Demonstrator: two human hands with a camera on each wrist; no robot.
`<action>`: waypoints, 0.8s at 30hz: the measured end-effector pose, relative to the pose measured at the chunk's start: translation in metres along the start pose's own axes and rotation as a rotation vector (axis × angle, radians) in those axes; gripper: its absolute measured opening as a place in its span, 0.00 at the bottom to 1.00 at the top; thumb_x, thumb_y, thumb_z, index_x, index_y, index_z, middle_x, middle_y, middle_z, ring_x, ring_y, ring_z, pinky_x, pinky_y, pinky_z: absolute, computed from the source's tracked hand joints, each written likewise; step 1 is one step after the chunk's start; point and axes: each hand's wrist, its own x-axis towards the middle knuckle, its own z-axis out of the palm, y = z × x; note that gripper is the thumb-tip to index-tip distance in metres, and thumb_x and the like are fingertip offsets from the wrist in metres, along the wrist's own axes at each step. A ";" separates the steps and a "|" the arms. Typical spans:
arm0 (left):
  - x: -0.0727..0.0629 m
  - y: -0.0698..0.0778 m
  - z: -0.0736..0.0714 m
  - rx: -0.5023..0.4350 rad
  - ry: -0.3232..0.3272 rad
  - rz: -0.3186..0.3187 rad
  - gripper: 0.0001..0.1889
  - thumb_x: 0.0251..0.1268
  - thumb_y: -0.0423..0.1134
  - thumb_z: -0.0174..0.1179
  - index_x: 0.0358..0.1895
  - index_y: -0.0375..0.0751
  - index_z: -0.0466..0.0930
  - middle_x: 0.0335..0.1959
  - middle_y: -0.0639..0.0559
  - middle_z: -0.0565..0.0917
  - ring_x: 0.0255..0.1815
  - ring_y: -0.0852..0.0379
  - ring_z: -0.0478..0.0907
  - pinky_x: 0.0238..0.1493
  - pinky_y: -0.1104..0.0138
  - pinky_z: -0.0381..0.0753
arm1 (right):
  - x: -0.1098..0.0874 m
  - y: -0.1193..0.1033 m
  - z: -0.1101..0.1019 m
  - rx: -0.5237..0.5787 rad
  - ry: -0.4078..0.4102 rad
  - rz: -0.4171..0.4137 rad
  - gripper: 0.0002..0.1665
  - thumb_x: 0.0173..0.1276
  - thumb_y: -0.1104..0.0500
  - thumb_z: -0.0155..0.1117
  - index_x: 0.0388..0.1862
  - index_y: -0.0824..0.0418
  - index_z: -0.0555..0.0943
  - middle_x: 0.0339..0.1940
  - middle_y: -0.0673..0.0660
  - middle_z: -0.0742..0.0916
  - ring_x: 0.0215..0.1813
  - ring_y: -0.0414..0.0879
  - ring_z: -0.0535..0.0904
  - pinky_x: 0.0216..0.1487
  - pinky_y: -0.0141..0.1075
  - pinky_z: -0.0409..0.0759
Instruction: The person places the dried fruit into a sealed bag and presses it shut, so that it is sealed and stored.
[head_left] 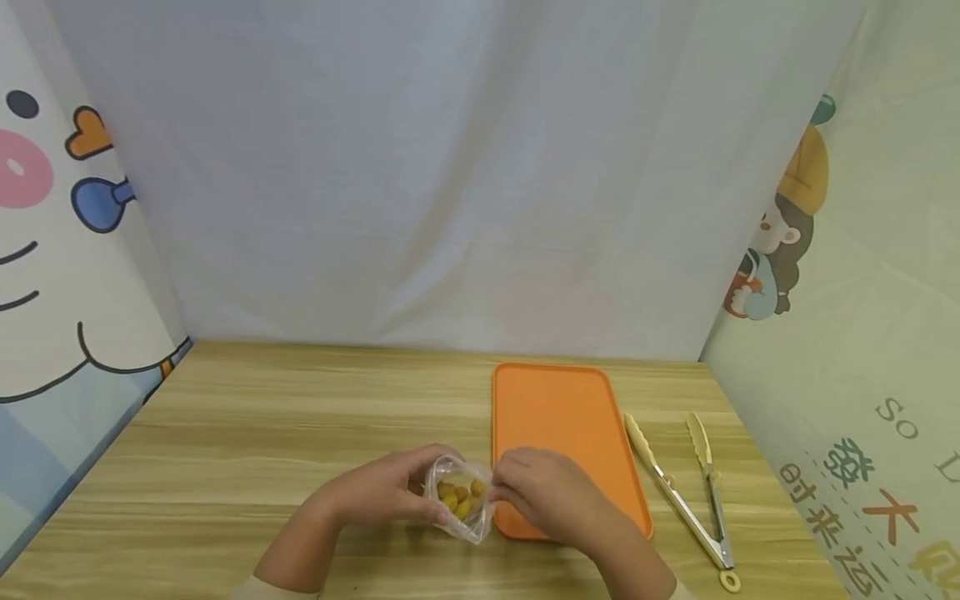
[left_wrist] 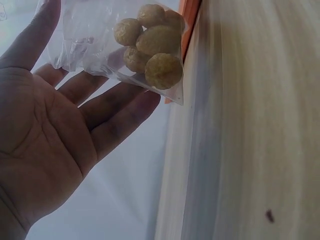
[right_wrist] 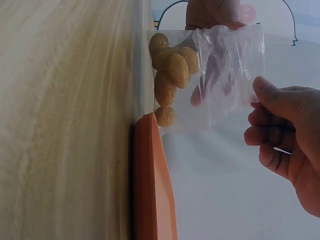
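Observation:
A clear plastic bag (head_left: 480, 525) stands open-mouthed over the front of the table, left of the orange tray. Several small yellow-brown rounded lumps (right_wrist: 176, 70), like little potatoes, lie at its bottom. My left hand (head_left: 382, 487) holds the bag's left side, thumb on one face and long, fairly straight fingers behind the other, as the left wrist view shows. With thumb and curled forefinger, my right hand (head_left: 555, 496) pinches the upper right edge of the bag. Its forearm passes over the near end of the orange tray (head_left: 555, 408).
Right of the tray lie spread metal tongs (head_left: 690, 515) with cream tips and a hanging ring. The wood-grain table (head_left: 300, 400) ends at a pale cloth backdrop (head_left: 375, 208). Printed cloths hang on the left and right sides.

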 end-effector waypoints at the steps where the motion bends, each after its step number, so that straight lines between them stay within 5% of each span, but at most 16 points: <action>1: 0.000 0.000 0.000 0.004 -0.002 0.002 0.29 0.61 0.45 0.68 0.65 0.58 0.69 0.50 0.44 0.83 0.45 0.56 0.81 0.48 0.65 0.80 | 0.000 0.001 0.000 -0.009 0.029 -0.026 0.08 0.62 0.51 0.71 0.32 0.51 0.80 0.28 0.40 0.82 0.29 0.31 0.75 0.34 0.20 0.74; 6: -0.002 -0.002 -0.002 -0.007 -0.026 0.013 0.29 0.63 0.45 0.67 0.66 0.58 0.67 0.52 0.42 0.81 0.48 0.55 0.81 0.52 0.63 0.80 | 0.002 0.002 -0.003 -0.004 0.147 -0.098 0.07 0.62 0.54 0.71 0.30 0.52 0.81 0.27 0.41 0.84 0.30 0.32 0.79 0.36 0.21 0.77; 12: -0.005 -0.001 -0.007 -0.183 -0.120 0.061 0.28 0.70 0.39 0.61 0.70 0.51 0.63 0.59 0.34 0.76 0.54 0.46 0.80 0.54 0.59 0.81 | 0.006 0.000 -0.009 0.087 0.266 -0.109 0.04 0.68 0.58 0.67 0.31 0.53 0.82 0.27 0.43 0.83 0.29 0.32 0.75 0.33 0.19 0.75; 18: -0.006 -0.001 -0.009 -0.238 -0.175 0.132 0.29 0.76 0.46 0.52 0.75 0.50 0.56 0.71 0.42 0.68 0.64 0.48 0.75 0.59 0.58 0.78 | 0.006 -0.006 -0.016 0.198 0.305 -0.020 0.06 0.70 0.61 0.63 0.32 0.52 0.79 0.27 0.42 0.81 0.25 0.29 0.67 0.28 0.17 0.68; 24: -0.007 0.002 -0.007 -0.269 -0.183 0.141 0.34 0.72 0.42 0.58 0.75 0.42 0.52 0.61 0.40 0.76 0.58 0.48 0.79 0.55 0.57 0.80 | 0.005 -0.010 -0.027 0.275 0.381 0.050 0.07 0.68 0.65 0.64 0.33 0.53 0.79 0.24 0.43 0.78 0.23 0.28 0.68 0.25 0.16 0.66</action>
